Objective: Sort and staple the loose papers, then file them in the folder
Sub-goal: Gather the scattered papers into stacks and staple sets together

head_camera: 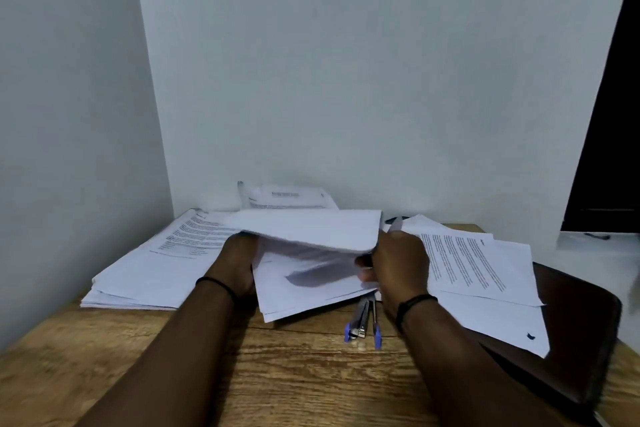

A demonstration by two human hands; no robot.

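Nearest, bare worktop (277, 374), stapler (363, 322) just beyond. Mid-worktop, both hands grasping one sheaf (311, 253): left hand (239, 263) under its left edge, right hand (398, 263) pinching the right. Best squared against the worktop before stapling. Folder (571, 340) at right edge, under papers (485, 274).

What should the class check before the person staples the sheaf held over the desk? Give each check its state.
1. Both hands on the sheaf: left hand and right hand grip it: ok.
2. Sheaf edges squared: sheets fan apart: not ok.
3. Stapler within reach: beside the right wrist on the desk: ok.
4. Stapler loaded: cannot tell.
5. Folder free for filing: loose sheets lie on it: not ok.
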